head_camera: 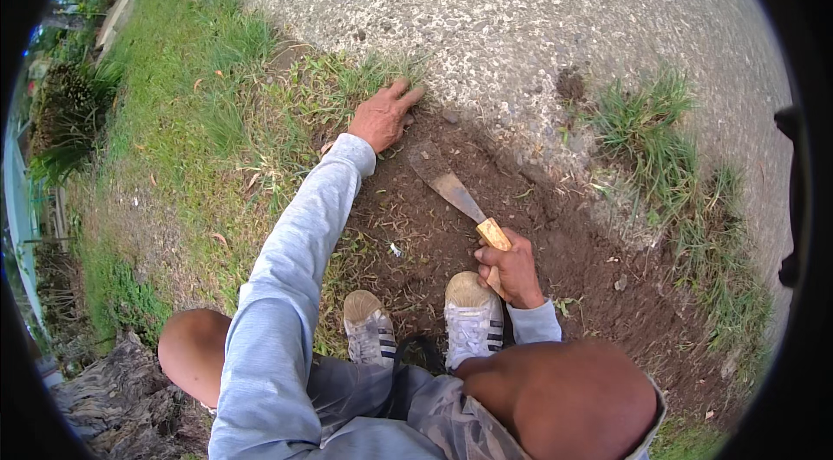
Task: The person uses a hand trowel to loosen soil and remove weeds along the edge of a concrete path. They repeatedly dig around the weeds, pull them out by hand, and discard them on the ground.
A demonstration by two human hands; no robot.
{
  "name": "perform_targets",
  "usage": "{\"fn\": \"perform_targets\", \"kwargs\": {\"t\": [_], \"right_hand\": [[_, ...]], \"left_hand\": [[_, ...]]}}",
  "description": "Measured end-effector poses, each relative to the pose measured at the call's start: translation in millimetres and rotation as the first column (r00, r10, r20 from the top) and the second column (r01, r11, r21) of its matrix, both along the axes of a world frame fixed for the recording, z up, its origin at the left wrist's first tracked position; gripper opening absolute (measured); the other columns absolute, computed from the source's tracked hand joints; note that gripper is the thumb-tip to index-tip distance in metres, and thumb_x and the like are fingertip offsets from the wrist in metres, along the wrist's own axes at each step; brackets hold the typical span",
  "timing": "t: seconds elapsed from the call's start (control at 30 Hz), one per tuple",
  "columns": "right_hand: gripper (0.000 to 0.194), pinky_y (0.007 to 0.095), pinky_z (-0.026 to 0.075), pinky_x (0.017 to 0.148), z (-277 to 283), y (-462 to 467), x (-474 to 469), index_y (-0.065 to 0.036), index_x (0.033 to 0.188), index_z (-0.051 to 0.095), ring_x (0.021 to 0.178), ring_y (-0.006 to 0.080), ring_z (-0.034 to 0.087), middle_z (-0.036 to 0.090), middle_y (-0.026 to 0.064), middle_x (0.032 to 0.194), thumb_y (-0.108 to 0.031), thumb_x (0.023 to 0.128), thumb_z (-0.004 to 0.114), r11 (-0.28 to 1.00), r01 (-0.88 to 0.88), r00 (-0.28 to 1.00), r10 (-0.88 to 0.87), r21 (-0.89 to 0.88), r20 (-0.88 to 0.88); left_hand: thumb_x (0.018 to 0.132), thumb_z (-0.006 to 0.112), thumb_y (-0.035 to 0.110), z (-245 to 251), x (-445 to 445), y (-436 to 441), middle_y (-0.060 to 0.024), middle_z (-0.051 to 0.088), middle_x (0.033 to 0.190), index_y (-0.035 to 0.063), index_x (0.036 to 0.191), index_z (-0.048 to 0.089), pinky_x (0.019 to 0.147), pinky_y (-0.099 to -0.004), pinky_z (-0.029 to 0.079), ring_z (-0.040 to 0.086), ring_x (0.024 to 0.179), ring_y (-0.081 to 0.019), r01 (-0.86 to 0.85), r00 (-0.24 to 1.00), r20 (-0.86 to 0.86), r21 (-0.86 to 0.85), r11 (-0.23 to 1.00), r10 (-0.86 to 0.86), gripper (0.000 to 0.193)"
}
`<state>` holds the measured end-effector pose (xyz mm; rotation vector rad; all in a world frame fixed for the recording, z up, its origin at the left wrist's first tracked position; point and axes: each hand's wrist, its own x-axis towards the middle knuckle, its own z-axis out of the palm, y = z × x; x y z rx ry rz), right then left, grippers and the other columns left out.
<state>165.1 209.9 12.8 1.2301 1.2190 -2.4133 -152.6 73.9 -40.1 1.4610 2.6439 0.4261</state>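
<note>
My right hand (514,268) grips the wooden handle (494,235) of a bolo-like knife. Its soil-stained metal blade (455,190) points up and left, widening toward the far end, which lies against the dark bare soil (423,219). Ahead and to the left, my left hand (382,116) rests palm down where a clump of grass (345,79) meets the soil beside the pavement. Its fingers are apart; the palm side is hidden. The blade's far end is a short way below the left fingertips, not touching them.
Rough pavement (494,11) spans the far side. Grass tufts (651,128) line its edge at right, and a lawn (189,115) spreads left. My sneakers (474,320) stand on the soil, close to the knife handle. A weathered stump or root (123,395) lies lower left.
</note>
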Motion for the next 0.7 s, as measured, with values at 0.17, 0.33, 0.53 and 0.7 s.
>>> {"fn": "perform_targets", "kwargs": {"t": [0.17,0.33,0.53,0.7], "right_hand": [[0.020,0.0286,0.045,0.043,47,16,46,0.004,0.096,0.055,0.048,0.0134,0.057,0.059,0.0069,0.068,0.005,0.078,0.064,0.974,-0.039,0.998,0.048,0.224,-0.032],[0.017,0.0279,0.045,0.043,91,17,-20,0.005,0.094,0.056,0.048,0.0129,0.055,0.058,0.0070,0.064,0.005,0.079,0.063,0.984,-0.079,0.992,0.062,0.159,0.113],[0.012,0.0338,0.044,0.038,-53,-30,-104,0.004,0.091,0.055,0.048,0.0149,0.052,0.054,0.0070,0.067,0.007,0.079,0.058,0.994,0.065,0.997,-0.069,-0.088,-0.046],[0.016,0.0329,0.044,0.038,-66,-26,-37,0.005,0.092,0.054,0.048,0.0156,0.054,0.054,0.0075,0.067,0.007,0.077,0.060,0.989,0.100,0.978,-0.117,-0.105,-0.175]], "left_hand": [[0.087,0.056,0.004,-13,-21,18,-0.0184,0.058,0.131,0.0157,0.138,0.048,0.090,-0.0460,0.054,0.064,0.106,-0.0379,-0.121,0.992,-0.010,-0.337,0.934,0.125,0.052],[0.084,0.059,0.010,-14,-36,13,-0.0242,0.067,0.098,0.0026,0.108,0.064,0.085,-0.0478,0.053,0.065,0.094,-0.0421,-0.164,0.977,0.125,-0.090,0.982,0.175,0.025],[0.079,0.065,0.016,-15,-53,18,-0.0234,0.069,0.089,0.0022,0.095,0.069,0.085,-0.0475,0.052,0.066,0.088,-0.0418,-0.154,0.982,0.092,-0.117,0.981,0.165,0.021],[0.080,0.067,0.015,-12,-62,7,-0.0221,0.070,0.089,0.0021,0.096,0.070,0.086,-0.0470,0.052,0.066,0.086,-0.0406,-0.170,0.968,0.177,-0.063,0.983,0.179,0.021]]}}
